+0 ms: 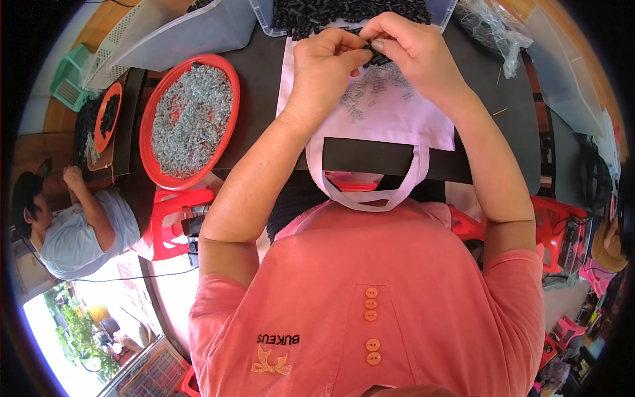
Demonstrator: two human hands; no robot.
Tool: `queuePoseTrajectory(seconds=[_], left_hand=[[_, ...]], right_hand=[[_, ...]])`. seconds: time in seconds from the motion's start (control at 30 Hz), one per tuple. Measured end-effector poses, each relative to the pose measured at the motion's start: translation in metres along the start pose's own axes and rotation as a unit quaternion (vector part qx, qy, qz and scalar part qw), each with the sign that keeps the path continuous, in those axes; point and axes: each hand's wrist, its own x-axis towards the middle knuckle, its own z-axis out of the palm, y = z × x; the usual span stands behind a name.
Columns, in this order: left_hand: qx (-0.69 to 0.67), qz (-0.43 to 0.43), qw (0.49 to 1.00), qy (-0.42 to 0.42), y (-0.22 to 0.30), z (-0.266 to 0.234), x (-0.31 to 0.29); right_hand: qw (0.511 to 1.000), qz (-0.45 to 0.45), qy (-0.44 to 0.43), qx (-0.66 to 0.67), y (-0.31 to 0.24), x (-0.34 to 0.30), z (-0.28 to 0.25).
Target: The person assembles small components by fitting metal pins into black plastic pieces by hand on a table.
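Observation:
Both hands meet over a pale lavender tote bag (423,126) lying on the dark table. My left hand (325,63) is closed in a pinch on a small black piece (368,46). My right hand (413,56) is also pinched, its fingertips right against the left ones; what it grips is too small to make out. Just under the fingers a few black pieces (380,59) lie on the bag. Nearer me, small clear or silvery pieces (370,87) are scattered over the cloth. Beyond my hands stands a clear bin (266,20) full of small black parts (344,12).
Left of the bag, a round red tray (236,99) holds many clear or silvery pieces. A translucent bin (218,30) lies behind it; a plastic bag (493,30) is at the far right. Another person (86,225) sits at the left by a smaller red tray (118,99).

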Motion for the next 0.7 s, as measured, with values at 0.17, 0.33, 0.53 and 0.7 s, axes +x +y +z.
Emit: queuePoseTrajectory(seconds=[0.17,0.33,0.53,0.7], left_hand=[[0.021,0.005,1.0,0.001,0.0,0.001,-0.002],[0.166,0.172,0.97,0.031,-0.004,0.0,-0.005],[0.066,0.025,0.997,0.019,0.003,0.002,-0.007],[-0.028,-0.037,0.999,0.011,0.01,-0.003,-0.003]], right_hand=[[0.999,-0.017,0.002,-0.034,-0.007,0.0,0.002],[0.998,-0.048,0.025,-0.025,-0.004,-0.002,0.005],[0.992,-0.099,0.059,-0.059,0.007,-0.008,0.013],[0.993,0.05,0.041,0.101,-0.005,-0.006,0.008]])
